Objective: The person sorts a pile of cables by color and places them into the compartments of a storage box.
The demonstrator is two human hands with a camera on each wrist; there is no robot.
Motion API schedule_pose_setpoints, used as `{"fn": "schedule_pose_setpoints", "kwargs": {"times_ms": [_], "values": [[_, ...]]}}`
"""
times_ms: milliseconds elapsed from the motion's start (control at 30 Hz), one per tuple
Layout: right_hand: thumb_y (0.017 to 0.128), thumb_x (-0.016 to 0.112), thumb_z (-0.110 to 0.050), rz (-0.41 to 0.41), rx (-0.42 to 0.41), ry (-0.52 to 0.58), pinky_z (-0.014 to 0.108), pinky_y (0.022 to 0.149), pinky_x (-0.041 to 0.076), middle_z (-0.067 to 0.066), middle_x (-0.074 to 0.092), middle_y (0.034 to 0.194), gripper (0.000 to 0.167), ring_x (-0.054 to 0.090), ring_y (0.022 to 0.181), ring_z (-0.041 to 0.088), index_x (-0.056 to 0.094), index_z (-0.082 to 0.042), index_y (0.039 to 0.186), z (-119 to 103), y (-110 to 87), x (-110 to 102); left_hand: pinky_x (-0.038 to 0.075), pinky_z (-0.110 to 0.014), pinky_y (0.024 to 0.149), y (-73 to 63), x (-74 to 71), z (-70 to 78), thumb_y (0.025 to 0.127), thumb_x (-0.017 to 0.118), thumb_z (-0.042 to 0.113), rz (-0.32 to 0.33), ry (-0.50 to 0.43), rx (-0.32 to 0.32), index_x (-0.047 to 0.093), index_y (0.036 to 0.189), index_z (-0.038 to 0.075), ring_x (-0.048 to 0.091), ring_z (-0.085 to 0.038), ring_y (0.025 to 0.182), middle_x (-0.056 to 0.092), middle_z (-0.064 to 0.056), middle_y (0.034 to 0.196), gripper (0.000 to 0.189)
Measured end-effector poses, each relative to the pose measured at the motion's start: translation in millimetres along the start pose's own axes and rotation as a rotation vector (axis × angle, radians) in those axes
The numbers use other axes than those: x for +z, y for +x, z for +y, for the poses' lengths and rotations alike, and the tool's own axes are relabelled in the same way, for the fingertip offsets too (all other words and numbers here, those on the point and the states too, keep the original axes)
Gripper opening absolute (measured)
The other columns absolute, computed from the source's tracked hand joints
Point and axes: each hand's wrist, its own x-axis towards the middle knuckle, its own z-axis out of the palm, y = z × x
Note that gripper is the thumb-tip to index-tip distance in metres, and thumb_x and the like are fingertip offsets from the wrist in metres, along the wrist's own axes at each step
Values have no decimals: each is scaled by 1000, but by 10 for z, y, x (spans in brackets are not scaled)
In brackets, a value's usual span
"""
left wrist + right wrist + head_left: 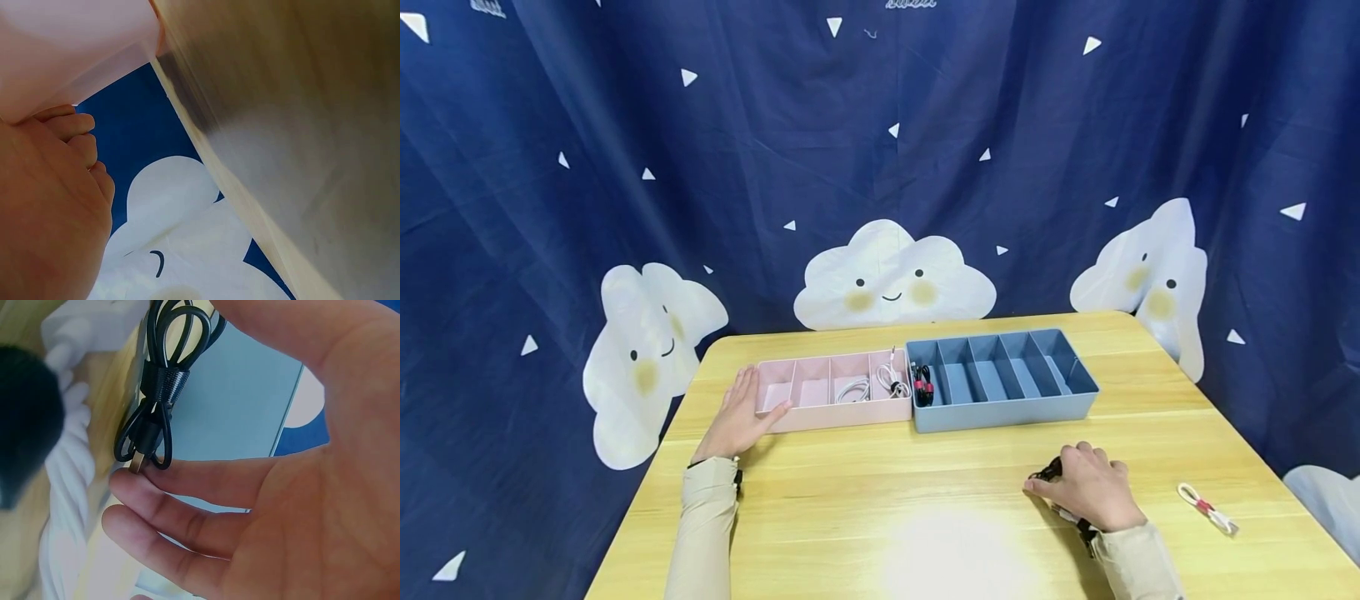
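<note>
My left hand (735,421) rests at the left end of a pink divided box (842,416), fingers straight along its end and thumb at the front edge. In the left wrist view the fingers (72,128) lie against the pink wall. Over the table at right, my right hand (1093,487) pinches a coiled black cable (1047,472). The right wrist view shows this black cable (165,381) bundled by a black strap, its metal plug by the fingertips. A white twisted cable (69,456) lies beside it on the table, partly under the hand.
Against the pink box stands a blue divided box (1007,410), with black cables (923,387) in its left compartment. White cables (853,390) lie in the pink box's right compartments. A white cable with a red strap (1206,507) lies at far right. A dark blue curtain (737,183) hangs behind.
</note>
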Motion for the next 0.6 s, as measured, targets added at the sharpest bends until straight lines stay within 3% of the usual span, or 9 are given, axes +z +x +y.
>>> {"fn": "schedule_pose_setpoints", "kwargs": {"times_ms": [600], "values": [[81,76,-67,-5,-3,14,72,86,44,15,65,95,69,61,93,40,68,0,98,42,3,-46,7,-62,131,19,15,-38,97,49,73,2,-10,0,4,163,-7,-1,-42,163,0,-24,174,113]]}}
